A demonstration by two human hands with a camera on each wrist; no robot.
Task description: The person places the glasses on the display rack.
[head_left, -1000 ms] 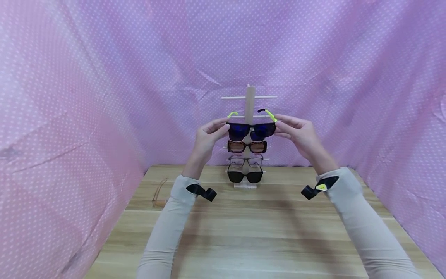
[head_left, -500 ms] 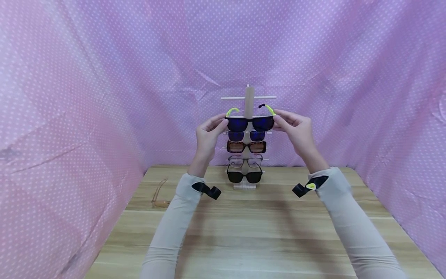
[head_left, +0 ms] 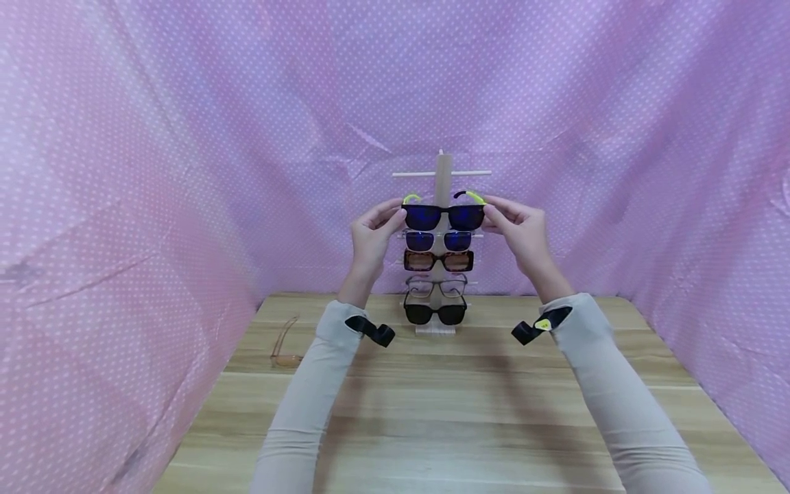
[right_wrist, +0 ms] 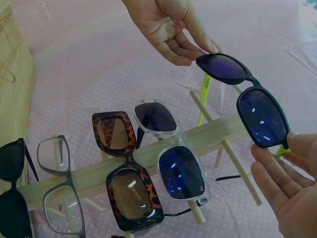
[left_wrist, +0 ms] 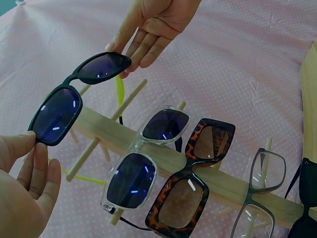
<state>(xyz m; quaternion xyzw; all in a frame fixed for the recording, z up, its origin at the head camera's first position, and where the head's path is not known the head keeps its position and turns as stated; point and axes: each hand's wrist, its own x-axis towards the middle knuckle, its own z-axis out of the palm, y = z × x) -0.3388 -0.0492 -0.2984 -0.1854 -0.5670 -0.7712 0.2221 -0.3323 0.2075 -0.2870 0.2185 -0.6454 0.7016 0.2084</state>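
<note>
Black-framed sunglasses (head_left: 422, 217) with dark blue lenses and yellow-green temples are held at the upper part of a wooden display rack (head_left: 443, 180). My left hand (head_left: 372, 237) pinches their left end between thumb and fingers. At the right end, my right hand (head_left: 521, 233) pinches the frame near its hinge. In the left wrist view the temples of the sunglasses (left_wrist: 55, 116) reach back toward a peg; whether they rest on it I cannot tell. Directly below sits a clear-framed pair with blue lenses (head_left: 457, 241).
Lower on the rack hang tortoiseshell sunglasses (head_left: 457, 261), thin-framed clear eyeglasses (head_left: 422, 287) and black sunglasses (head_left: 451, 315). Above the hands a peg (head_left: 472, 173) crosses the rack. A pair with a thin orange frame (head_left: 286, 360) lies on the wooden table (head_left: 432, 425) at left. Pink dotted cloth (head_left: 370, 82) surrounds it.
Both hands first raised the black sunglasses, uncovering the clear-framed pair below. Since then the sunglasses have shifted only slightly, and both forearms have drawn a little inward.
</note>
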